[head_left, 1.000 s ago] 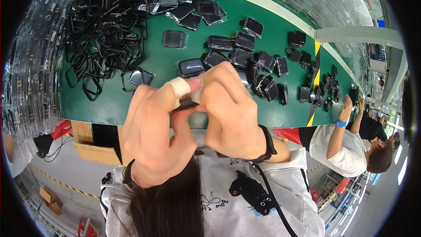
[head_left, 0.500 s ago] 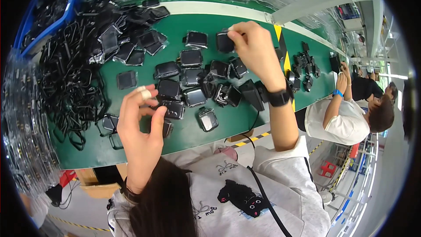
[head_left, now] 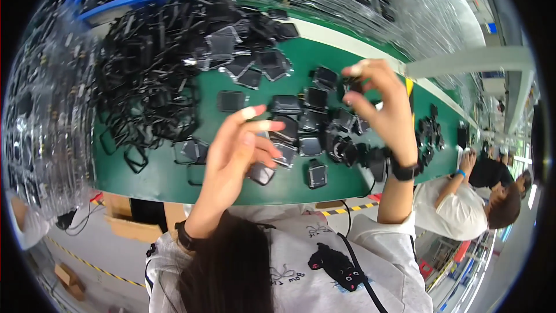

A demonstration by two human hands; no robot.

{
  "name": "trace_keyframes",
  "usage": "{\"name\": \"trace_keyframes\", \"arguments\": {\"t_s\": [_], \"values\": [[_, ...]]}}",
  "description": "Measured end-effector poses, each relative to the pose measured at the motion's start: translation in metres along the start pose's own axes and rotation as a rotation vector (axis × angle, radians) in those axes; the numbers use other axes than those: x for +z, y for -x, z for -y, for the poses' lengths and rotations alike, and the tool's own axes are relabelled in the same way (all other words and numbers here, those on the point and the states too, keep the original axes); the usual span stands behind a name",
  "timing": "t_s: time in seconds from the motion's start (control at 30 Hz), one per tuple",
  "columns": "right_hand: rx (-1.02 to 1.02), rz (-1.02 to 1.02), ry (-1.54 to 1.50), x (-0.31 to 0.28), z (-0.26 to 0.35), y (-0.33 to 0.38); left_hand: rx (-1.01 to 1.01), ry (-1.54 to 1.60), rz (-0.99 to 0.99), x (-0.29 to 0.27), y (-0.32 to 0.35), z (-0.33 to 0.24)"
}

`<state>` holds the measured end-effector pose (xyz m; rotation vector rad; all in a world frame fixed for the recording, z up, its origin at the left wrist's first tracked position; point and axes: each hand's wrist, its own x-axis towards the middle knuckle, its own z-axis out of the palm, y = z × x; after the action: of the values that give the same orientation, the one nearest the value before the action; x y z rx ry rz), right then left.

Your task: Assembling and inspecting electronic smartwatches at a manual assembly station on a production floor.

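Over the near side of a group of small square black watch-like cases [head_left: 315, 98] hangs my left hand [head_left: 234, 153]. Its fingers are spread, with pale covers on some fingertips, and nothing shows in its grasp. My right hand [head_left: 382, 101] is at the far right of the group, thumb and forefinger apart around a dark watch-like case [head_left: 351, 86], which their tips partly hide. One case with a glossy face [head_left: 317, 174] lies apart near the table's front edge. A thin clear-edged square piece [head_left: 231, 101] lies left of the group.
Black frames [head_left: 150, 87] are heaped on the green table [head_left: 156, 177] at left, with bagged square pieces [head_left: 223, 43] behind. A blue bin [head_left: 130, 1] and stacked clear trays [head_left: 49, 122] stand around them. Right are more black parts [head_left: 428, 133] and a person in white [head_left: 446, 208].
The view has swung, so the table sits farther right and lower. My right thumb and forefinger, pinched at a case before, are now apart. My left fingers have spread and reach over the cases.
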<state>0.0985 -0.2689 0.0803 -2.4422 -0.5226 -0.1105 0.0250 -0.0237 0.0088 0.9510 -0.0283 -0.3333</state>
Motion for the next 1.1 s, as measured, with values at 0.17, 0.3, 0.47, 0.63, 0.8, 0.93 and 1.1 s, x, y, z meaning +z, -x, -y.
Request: {"name": "trace_keyframes", "arguments": {"t_s": [0.17, 0.3, 0.47, 0.63, 0.8, 0.93, 1.1], "values": [[-0.233, 0.24, -0.354, 0.052, 0.067, -0.016, -0.05, 0.238, 0.122, -0.017, -0.001, -0.026], [-0.258, 0.125, -0.246, 0.083, 0.087, -0.026, 0.278, -0.066, -0.018, -0.048, -0.032, -0.071], [-0.455, 0.5, -0.222, 0.128, 0.098, -0.016, 0.436, -0.015, -0.073, -0.058, -0.079, -0.102], [-0.453, 0.439, -0.191, 0.145, 0.09, -0.01, 0.29, 0.071, 0.023, -0.057, -0.081, -0.067], [-0.372, 0.318, -0.328, 0.148, 0.083, -0.015, 0.246, 0.067, 0.002, -0.062, -0.076, -0.069], [-0.407, 0.221, -0.454, 0.138, 0.082, -0.021, 0.294, 0.011, -0.012, -0.06, -0.073, -0.074], [-0.267, -0.106, -0.647, 0.119, 0.077, -0.024, 0.244, 0.03, 0.207, -0.061, -0.072, -0.066]]}}
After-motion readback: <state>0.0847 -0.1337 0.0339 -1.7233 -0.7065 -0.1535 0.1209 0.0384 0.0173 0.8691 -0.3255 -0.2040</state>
